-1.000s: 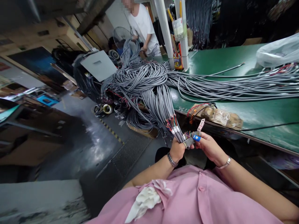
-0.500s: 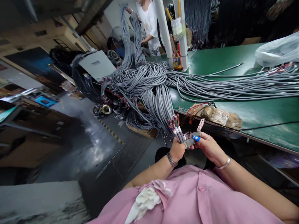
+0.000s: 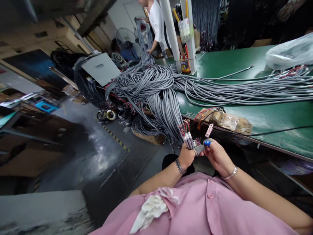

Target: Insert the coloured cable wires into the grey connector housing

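My left hand (image 3: 187, 156) is closed around a bunch of grey cables (image 3: 188, 141), their sheaths ending in white bands with stripped, many-coloured wires fanning out. A grey wrap covers its thumb. Close beside it, my right hand (image 3: 216, 154) has thumb and finger pinched together, with blue tape on the thumb. Fine coloured wires (image 3: 198, 141) stick up between the two hands. What the right fingertips grip is hidden. Just above them a small pink plastic piece with holes (image 3: 209, 130) stands up; I cannot tell whether the hand holds it.
A large heap of grey cable (image 3: 146, 80) covers the left end of the green table (image 3: 281, 114) and hangs over its edge. A taped wooden block (image 3: 225, 120) lies at the front edge. Behind, a person in white (image 3: 156, 24) handles cables by a post (image 3: 170, 29).
My right hand has drawn slightly apart from the left, showing more of the fine wires. The person behind has lowered the lifted cables and leaned left.
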{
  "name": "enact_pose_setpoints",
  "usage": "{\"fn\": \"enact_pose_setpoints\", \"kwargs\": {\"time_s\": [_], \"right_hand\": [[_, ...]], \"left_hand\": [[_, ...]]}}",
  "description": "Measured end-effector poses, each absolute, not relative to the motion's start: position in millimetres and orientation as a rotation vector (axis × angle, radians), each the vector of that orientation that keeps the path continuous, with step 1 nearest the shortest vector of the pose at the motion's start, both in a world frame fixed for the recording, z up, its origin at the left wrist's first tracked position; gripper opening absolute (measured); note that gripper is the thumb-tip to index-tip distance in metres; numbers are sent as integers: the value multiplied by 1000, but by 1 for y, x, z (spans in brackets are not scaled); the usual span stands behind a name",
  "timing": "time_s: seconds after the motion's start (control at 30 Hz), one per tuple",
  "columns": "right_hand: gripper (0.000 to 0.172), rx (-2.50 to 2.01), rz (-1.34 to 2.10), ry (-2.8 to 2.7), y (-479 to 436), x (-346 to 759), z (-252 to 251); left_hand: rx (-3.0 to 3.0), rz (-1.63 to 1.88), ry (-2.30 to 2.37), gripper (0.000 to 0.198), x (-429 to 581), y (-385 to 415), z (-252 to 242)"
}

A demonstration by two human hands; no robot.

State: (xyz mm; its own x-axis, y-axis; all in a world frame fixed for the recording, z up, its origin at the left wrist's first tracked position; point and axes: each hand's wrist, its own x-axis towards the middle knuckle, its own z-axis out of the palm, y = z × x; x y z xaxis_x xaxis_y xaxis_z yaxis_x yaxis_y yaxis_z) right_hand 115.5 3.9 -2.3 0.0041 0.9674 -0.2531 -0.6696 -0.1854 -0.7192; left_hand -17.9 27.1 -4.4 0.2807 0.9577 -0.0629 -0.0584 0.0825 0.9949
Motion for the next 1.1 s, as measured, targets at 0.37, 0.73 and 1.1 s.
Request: {"fn": "enact_pose_setpoints", "kwargs": {"time_s": [0.37,0.73,1.1], "right_hand": [[23,-844,1711,-395,4,145,-10],[19,-1036,1458,-770,1,129,-8],[20,-899,1661,-516,1,137,-8]], "left_hand": [[1139,1006,1011,33,-21,26,-2],[1170,1023,1001,28,-21,26,-9],[1225,930,1030,33,-21,26,0]]}}
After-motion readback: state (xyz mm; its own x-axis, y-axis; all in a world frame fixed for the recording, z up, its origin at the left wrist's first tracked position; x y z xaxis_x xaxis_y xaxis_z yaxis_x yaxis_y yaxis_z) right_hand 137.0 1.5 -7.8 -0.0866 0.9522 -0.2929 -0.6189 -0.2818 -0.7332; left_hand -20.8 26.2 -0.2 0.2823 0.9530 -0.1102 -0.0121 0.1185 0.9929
